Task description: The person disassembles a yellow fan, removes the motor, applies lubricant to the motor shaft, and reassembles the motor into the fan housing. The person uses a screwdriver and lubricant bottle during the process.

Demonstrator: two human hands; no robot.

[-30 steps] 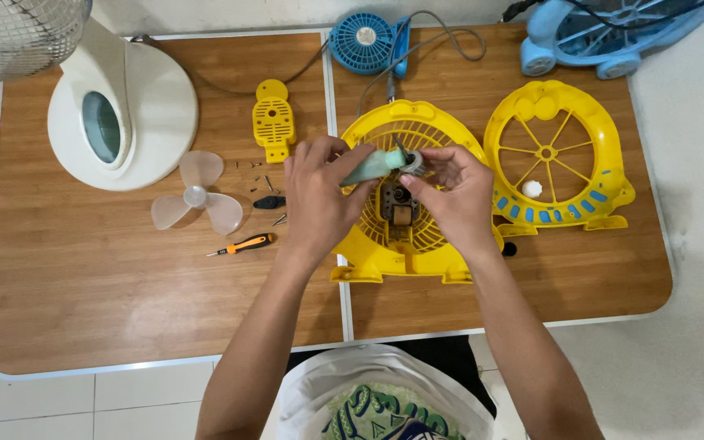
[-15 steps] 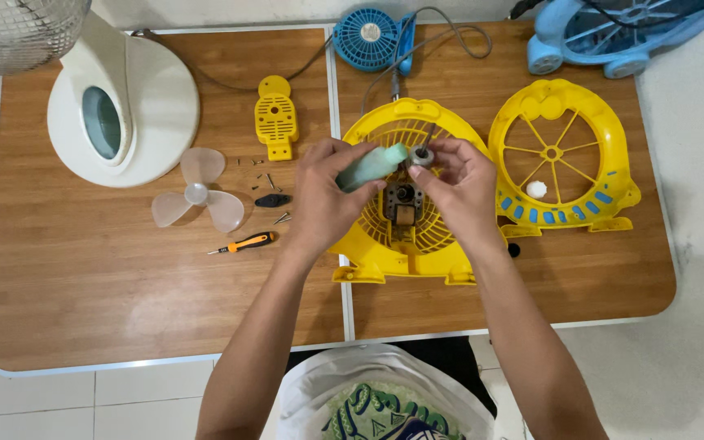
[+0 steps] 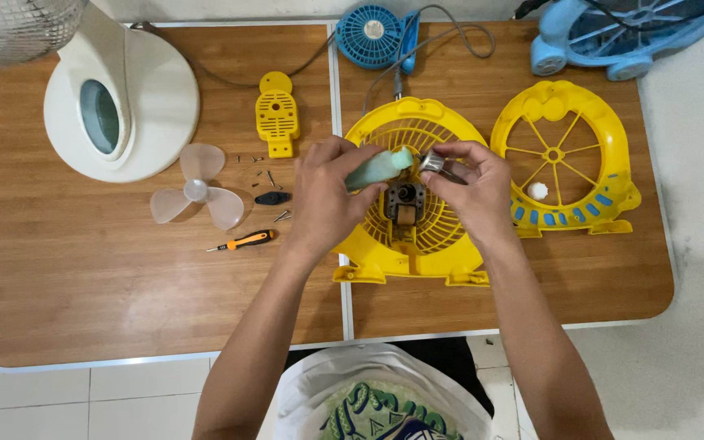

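From the head view, my left hand [image 3: 323,195] is clamped on a pale green tube [image 3: 378,169], and my right hand [image 3: 470,191] pinches a small metal part [image 3: 433,163] at the tube's tip — both just above the motor [image 3: 403,204] in the yellow fan housing [image 3: 385,253]. Since a second ago the two hands have drawn slightly apart and the tube has tilted, so the metal part now shows clearly; I judge it is being treated off the motor. Left of my left hand lie the screwdriver [image 3: 242,241], clear blade [image 3: 195,194] and loose screws [image 3: 269,175] on the desk [image 3: 124,301]; the yellow front grille [image 3: 568,159] sits right of my right hand.
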